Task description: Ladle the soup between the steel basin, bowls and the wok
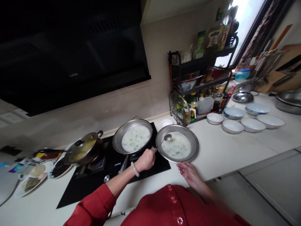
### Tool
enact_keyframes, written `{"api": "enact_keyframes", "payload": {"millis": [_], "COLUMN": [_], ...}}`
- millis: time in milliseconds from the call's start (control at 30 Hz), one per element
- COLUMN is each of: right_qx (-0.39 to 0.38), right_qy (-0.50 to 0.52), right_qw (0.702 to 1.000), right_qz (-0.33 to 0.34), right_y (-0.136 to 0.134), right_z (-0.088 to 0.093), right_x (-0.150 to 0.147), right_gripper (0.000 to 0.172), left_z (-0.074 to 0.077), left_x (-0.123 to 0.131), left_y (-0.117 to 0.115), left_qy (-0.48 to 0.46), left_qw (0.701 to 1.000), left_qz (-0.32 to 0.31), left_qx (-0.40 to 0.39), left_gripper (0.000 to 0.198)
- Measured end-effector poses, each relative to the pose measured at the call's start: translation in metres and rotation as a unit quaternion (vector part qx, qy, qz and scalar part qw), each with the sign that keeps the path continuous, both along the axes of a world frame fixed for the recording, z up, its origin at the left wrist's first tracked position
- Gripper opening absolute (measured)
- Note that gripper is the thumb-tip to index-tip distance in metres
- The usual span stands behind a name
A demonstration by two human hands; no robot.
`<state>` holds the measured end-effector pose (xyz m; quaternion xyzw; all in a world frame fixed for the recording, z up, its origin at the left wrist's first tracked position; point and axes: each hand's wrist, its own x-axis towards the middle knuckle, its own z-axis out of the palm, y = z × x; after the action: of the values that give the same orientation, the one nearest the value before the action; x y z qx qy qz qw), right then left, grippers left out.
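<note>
My left hand [146,160] is closed round the handle of a metal ladle [167,137]. The ladle's small round bowl is over the far left part of a wide steel basin [196,147], which contains milky white soup [177,146] with green bits. My right hand [189,174] is at the basin's near edge, palm turned up and fingers loosely stretched; whether the fingertips touch the rim is unclear. A small orange-red spot shows at its fingertips. Left of the basin, a steel pan [117,144] of similar white soup stands on the black hob [77,188].
A lidded pot [81,147] sits on the hob's left, beside plates of food [35,180]. A glass lid [180,110] leans against the black rack [199,89] of bottles. Several white bowls [232,126] stand on the right counter. The range hood [75,56] hangs above.
</note>
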<state>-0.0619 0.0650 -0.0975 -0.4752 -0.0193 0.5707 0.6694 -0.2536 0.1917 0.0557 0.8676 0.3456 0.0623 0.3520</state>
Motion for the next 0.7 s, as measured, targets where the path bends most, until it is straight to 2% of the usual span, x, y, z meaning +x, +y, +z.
{"api": "enact_keyframes", "payload": {"millis": [67,100,167,267,333,433,500,700], "right_qx": [0.002,0.002,0.0,0.0,0.001,-0.002,-0.001,-0.002], "right_qy": [0.003,0.004,0.005,0.0,-0.007,-0.016,-0.018,-0.003], "right_qw": [1.0,1.0,1.0,1.0,1.0,1.0,1.0,1.0], "right_qz": [0.003,0.003,0.006,0.011,0.017,0.024,0.026,0.017], "right_y": [0.0,0.0,-0.001,-0.001,-0.001,0.0,0.0,0.0], "right_z": [0.0,0.0,0.001,0.0,-0.001,-0.003,-0.003,0.001], "right_x": [0.0,0.001,0.001,0.002,0.003,0.004,0.004,0.003], "right_gripper": [0.027,0.027,0.027,0.026,0.025,0.026,0.026,0.028], "left_z": [0.008,0.014,0.027,0.043,0.048,0.044,0.037,0.016], "left_x": [-0.006,-0.01,-0.022,-0.049,-0.069,-0.097,-0.111,-0.124], "left_y": [0.004,0.007,0.013,0.025,0.035,0.048,0.055,0.063], "left_qy": [-0.053,-0.089,-0.167,-0.27,-0.304,-0.306,-0.287,-0.181], "left_qw": [0.989,0.97,0.91,0.839,0.813,0.8,0.802,0.839], "left_qz": [0.069,0.112,0.182,0.247,0.284,0.327,0.355,0.4], "left_qx": [-0.119,-0.197,-0.333,-0.403,-0.407,-0.399,-0.385,-0.322], "left_gripper": [0.014,0.014,0.017,0.018,0.017,0.013,0.01,0.01]}}
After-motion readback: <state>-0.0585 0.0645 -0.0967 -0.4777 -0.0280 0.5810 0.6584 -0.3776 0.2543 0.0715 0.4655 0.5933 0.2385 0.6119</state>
